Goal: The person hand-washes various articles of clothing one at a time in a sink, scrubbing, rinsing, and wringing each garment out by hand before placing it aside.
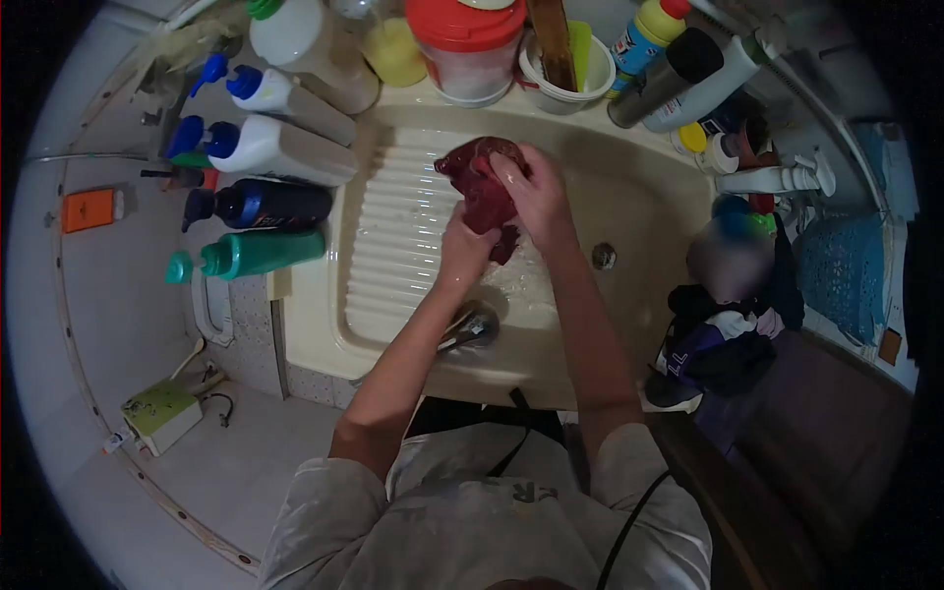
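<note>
A dark red wet cloth [482, 187] is bunched up over the ribbed washboard part of a cream sink [649, 177]. My left hand [469, 246] grips its lower end, fingers wrapped round the fabric. Higher up on the right side, my right hand [536, 195] is closed on the same cloth, thumb pressed on top. Water glistens on the sink floor just below the cloth. A metal tap [474, 324] rises near the front edge, beside my left forearm. To the right of my hands lies the round drain [604, 257].
Pump bottles, including a green one [265, 254], line the left rim. Along the back stand a red-lidded tub [465, 29], a white container [565, 93] and several bottles. A white spray bottle [777, 180] lies at the right. Another person [728, 344] is beside the sink's right end.
</note>
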A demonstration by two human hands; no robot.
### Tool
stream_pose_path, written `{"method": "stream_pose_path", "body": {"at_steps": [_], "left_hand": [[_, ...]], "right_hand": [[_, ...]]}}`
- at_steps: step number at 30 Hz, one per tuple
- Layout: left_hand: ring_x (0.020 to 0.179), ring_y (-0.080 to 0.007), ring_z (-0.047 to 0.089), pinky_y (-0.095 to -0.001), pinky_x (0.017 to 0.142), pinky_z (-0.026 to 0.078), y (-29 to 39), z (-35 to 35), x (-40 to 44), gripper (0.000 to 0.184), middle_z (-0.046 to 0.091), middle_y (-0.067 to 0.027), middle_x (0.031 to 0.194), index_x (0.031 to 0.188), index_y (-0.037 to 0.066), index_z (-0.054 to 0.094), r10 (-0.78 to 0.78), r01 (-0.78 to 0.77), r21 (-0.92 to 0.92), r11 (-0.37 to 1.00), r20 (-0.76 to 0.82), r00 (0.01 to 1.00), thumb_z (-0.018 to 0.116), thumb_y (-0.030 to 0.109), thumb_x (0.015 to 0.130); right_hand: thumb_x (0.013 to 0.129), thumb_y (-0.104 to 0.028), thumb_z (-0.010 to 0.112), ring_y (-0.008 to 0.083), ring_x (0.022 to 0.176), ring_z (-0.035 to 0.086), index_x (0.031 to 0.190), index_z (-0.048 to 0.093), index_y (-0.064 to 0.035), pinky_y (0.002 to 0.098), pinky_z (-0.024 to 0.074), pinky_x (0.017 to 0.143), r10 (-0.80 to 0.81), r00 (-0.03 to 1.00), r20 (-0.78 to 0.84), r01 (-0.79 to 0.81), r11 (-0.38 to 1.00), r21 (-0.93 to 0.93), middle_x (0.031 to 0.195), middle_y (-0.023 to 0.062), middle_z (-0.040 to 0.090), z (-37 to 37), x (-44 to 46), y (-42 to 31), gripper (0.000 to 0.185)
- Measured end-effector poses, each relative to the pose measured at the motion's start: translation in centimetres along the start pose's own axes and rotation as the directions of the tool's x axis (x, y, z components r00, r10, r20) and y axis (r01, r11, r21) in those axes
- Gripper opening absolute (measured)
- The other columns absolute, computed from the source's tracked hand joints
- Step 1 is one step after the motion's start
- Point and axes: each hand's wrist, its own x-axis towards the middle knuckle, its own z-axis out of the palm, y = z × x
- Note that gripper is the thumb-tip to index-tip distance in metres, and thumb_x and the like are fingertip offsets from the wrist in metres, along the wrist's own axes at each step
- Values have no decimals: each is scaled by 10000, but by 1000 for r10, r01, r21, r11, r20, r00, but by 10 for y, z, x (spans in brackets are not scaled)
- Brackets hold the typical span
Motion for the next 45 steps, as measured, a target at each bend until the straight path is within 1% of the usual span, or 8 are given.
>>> {"method": "stream_pose_path", "body": {"at_steps": [2, 5, 16, 17, 19, 21, 26, 45], "left_hand": [[1036, -381, 532, -403, 883, 422, 21, -44, -26, 714, 523, -260, 1142, 1262, -15, 348, -62, 75, 137, 988, -99, 993, 702, 196, 679], [1221, -404, 342, -456, 1003, 286, -14, -78, -42, 882, 307, -291, 1339, 1333, -43, 250, 228, -82, 842, 533, -49, 972, 701, 357, 688], [1356, -379, 65, -503, 1089, 35, -25, -115, -37, 857, 93, -252, 1446, 1376, -66, 147, 158, -147, 855, 498, 77, 984, 561, 323, 735], [1357, -372, 67, -516, 1084, 32, -58, -102, -25, 854, 100, -245, 1448, 1376, -67, 143, 274, -81, 960, 269, 4, 962, 555, 336, 745], [1356, -371, 71, -512, 1085, 42, -39, -106, -31, 849, 114, -244, 1445, 1371, -71, 150, 228, -96, 932, 349, 15, 974, 542, 354, 750], [1355, -370, 76, -509, 1086, 52, -28, -107, -30, 844, 127, -243, 1442, 1366, -76, 156, 204, -122, 895, 429, 35, 978, 530, 372, 756], [1356, -375, 67, -539, 1073, 44, -32, -105, -31, 814, 115, -243, 1446, 1382, -33, 164, 107, -86, 934, 347, 52, 993, 487, 396, 769], [1359, -371, 55, -563, 1063, 20, -42, -100, -29, 827, 127, -244, 1442, 1377, -21, 178, 188, -88, 958, 273, 37, 982, 493, 460, 782]], "right_hand": [[780, -280, 629, 263, 1003, 527, 986, 608, -6, 430, 432, 823, -199, 980, 27, 132, 541, -830, 1175, 132, 526, 27, 29, 6, 344], [766, -264, 606, 305, 1157, 415, 1001, 617, -55, 550, 377, 866, -202, 976, 84, 161, 398, -903, 1268, 124, 440, 81, 52, 80, 314], [624, -224, 652, 254, 787, 555, 703, 589, -97, 410, 449, 662, -166, 768, 619, 635, 323, -702, 808, 78, 545, 83, -56, 116, 163], [654, -270, 649, 255, 691, 564, 649, 585, -103, 386, 458, 619, -501, 686, 527, 698, 251, -671, 725, 80, 539, 95, -11, 136, 179], [699, -348, 600, 269, 875, 533, 709, 606, -97, 444, 422, 752, -361, 867, 343, 441, 236, -866, 876, 78, 555, 128, 63, 115, 251], [712, -367, 587, 273, 940, 504, 736, 612, -103, 456, 389, 807, -657, 668, 351, 502, 50, -863, 977, 65, 551, 144, 92, 117, 266], [692, -339, 628, 271, 917, 513, 715, 605, -134, 434, 396, 809, -348, 744, 571, 661, 507, -553, 984, 56, 548, 95, -13, 118, 207], [645, -336, 710, 255, 659, 533, 559, 567, -100, 377, 444, 627, -468, 761, 450, 627, 352, -695, 671, 48, 536, 98, -21, 131, 289]]}}
